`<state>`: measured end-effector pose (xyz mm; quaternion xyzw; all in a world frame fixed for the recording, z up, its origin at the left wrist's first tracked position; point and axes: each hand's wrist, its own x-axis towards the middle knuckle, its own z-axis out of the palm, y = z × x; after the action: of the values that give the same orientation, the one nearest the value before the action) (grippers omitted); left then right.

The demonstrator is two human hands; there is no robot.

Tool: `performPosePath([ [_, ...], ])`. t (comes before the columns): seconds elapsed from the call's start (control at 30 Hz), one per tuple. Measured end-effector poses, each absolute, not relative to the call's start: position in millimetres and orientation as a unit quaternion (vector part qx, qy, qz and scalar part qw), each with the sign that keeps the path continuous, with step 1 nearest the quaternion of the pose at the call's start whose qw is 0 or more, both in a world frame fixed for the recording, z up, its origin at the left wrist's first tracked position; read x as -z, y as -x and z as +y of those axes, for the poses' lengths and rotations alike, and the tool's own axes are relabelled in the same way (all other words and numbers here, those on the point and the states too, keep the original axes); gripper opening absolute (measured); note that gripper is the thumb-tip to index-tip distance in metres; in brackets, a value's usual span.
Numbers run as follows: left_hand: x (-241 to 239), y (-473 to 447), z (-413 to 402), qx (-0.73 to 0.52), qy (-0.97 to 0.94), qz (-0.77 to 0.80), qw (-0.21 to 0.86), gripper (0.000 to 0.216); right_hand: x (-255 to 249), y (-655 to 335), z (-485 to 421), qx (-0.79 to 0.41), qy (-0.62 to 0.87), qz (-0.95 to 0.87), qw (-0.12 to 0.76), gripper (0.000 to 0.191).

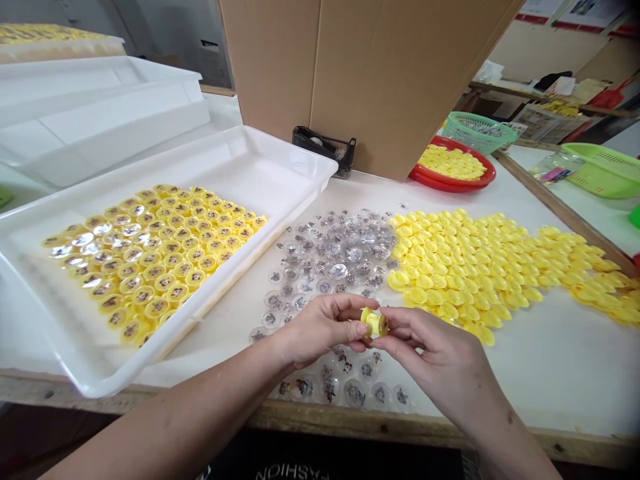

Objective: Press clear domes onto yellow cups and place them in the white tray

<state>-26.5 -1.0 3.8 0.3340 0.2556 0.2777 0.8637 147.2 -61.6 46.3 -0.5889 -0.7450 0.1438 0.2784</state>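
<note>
Between both hands, over the table's front part, is a small yellow plastic spool-shaped piece (374,323) with a round printed end facing right. My left hand (327,327) pinches it at its left side with thumb and fingers. From the right, my right hand (425,340) closes thumb and fingertips on its printed end. Under and around the hands lie many clear round discs (345,250) with small dark printed figures. Right of them spreads a large patch of yellow plastic pieces (465,267). To the left, rows of yellow pieces with printed discs (165,257) lie in a white tray (280,155).
A black tape dispenser (325,148) stands against a tall cardboard box (370,80) at the back. Behind on the right are a red bowl (453,185) of yellow pieces and green baskets (480,132). More white trays (105,120) are stacked at left.
</note>
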Motion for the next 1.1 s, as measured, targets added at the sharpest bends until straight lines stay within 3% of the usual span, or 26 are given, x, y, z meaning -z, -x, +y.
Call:
performPosePath([
  [0.33, -9.6, 27.4, -4.3, -0.290, -0.370, 0.255, 0.845, 0.047, -46.0, -145.2, -64.7, -0.127, 0.579, -0.748, 0.298, 0.021],
  [0.8, -9.8, 25.3, -10.7, -0.294, -0.400, 0.243, 0.833, 0.046, -38.7, -128.5, -70.3, 0.018, 0.580, -0.767, 0.274, 0.013],
  [0.9, -11.0, 25.6, -10.4, -0.297, -0.461, 0.305, 0.778, 0.037, -34.8, -127.3, -66.6, -0.042, 0.594, -0.748, 0.291, 0.010],
  [1.03, -14.4, 29.3, -7.0, -0.315, -0.519, 0.303, 0.734, 0.031, -33.9, -136.2, -59.0, -0.228, 0.609, -0.674, 0.350, 0.024],
  [1.1, -14.0, 30.8, -5.2, -0.335, -0.546, 0.295, 0.709, 0.026, -31.5, -140.0, -55.8, -0.314, 0.589, -0.643, 0.375, 0.022],
])
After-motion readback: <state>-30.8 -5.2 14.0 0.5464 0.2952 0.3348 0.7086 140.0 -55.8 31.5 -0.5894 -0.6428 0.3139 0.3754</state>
